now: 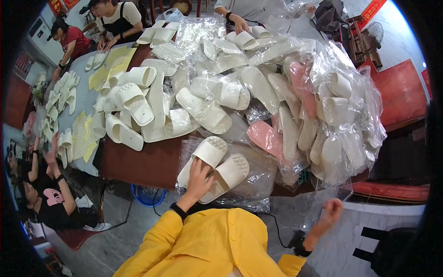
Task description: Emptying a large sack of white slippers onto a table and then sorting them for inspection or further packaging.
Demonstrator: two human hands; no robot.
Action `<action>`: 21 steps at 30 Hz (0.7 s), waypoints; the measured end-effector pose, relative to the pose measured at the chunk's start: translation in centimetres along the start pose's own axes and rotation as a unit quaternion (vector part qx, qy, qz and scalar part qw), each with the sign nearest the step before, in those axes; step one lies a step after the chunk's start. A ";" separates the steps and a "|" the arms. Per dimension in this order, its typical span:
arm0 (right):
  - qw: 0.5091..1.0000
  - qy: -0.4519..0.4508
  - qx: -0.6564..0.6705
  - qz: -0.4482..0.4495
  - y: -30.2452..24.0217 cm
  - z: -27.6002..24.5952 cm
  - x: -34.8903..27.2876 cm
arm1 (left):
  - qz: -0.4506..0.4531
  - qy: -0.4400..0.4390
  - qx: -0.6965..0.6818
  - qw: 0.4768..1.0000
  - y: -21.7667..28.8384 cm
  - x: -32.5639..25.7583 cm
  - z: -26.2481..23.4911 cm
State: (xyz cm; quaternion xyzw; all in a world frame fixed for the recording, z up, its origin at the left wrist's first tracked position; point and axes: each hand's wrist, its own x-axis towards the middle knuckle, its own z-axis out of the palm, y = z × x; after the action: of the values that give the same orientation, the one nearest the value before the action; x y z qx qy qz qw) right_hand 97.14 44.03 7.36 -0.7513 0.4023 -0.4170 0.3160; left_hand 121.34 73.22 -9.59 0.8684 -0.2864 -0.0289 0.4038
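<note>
A pair of white slippers [232,173] lies side by side on clear plastic bags [260,173] at the table's near edge, toes pointing away from me. My left hand [199,179] is closed on this pair, its fingers at the straps where the two slippers meet. Off to the right, beyond the table edge, my right hand [330,212] is raised with curled fingers. Thin clear film shows close to it, but I cannot make out whether the fingers hold it.
White slippers [136,104] are heaped at the left of the brown tabletop [122,159]. Bagged white and pink slippers [265,138] pile up at the right. A blue basin [148,196] stands under the table. Across it, a co-worker's hand [239,23] touches slippers; other people work at left.
</note>
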 end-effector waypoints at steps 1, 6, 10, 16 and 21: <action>0.997 -0.075 -0.011 -0.035 -1.4 2.5 -0.8 | 0.000 0.002 0.001 1.000 0.2 -0.4 -0.9; 0.909 -0.407 -0.055 -0.070 -6.7 12.1 -5.7 | 0.005 0.044 -0.046 0.998 4.6 -0.8 -5.8; 0.854 -0.509 -0.045 -0.096 -8.3 14.8 -8.3 | 0.076 0.011 -0.101 0.992 8.9 -0.2 -7.1; 0.840 -0.540 0.018 -0.055 -8.6 13.5 -7.8 | 0.048 -0.074 -0.208 0.974 6.3 -2.0 -5.2; 0.868 -0.493 0.041 0.028 -7.6 11.7 -5.5 | -0.006 -0.146 -0.219 0.965 5.3 -2.8 -6.5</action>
State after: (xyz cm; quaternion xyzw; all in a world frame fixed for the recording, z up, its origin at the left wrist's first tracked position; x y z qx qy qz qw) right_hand 108.23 54.00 6.17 -0.8337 0.1975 0.0011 0.5157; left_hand 118.31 76.43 -1.95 0.7469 -0.3235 -0.2203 0.5376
